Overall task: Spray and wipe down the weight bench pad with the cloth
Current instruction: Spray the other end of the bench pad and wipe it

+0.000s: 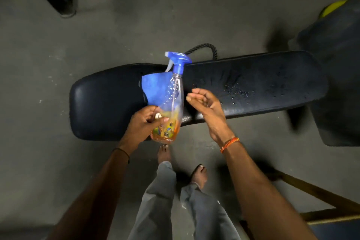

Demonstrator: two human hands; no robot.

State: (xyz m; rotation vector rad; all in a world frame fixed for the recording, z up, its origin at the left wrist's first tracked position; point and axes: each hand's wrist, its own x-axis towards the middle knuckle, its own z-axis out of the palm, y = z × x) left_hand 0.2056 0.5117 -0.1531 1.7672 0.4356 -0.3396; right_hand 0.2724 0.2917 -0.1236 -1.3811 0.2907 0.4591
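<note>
Progress: droplets [236, 91] on the right part of the bench pad [253, 84] suggest spraying has begun; wiping looks undone
Left hand [144, 122]: my fingers are closed round the spray bottle [173, 101] base
Right hand [206, 103]: spread open, empty, beside the bottle
Cloth [153, 88]: lying mid-pad, behind the bottle
Clearance: bare floor [116, 25] beyond the pad's far edge; my feet near its front edge

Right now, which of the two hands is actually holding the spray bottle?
The left hand: its fingers wrap the lower part of the clear plastic spray bottle with the blue trigger head. The right hand is open and empty beside it, not touching.
</note>
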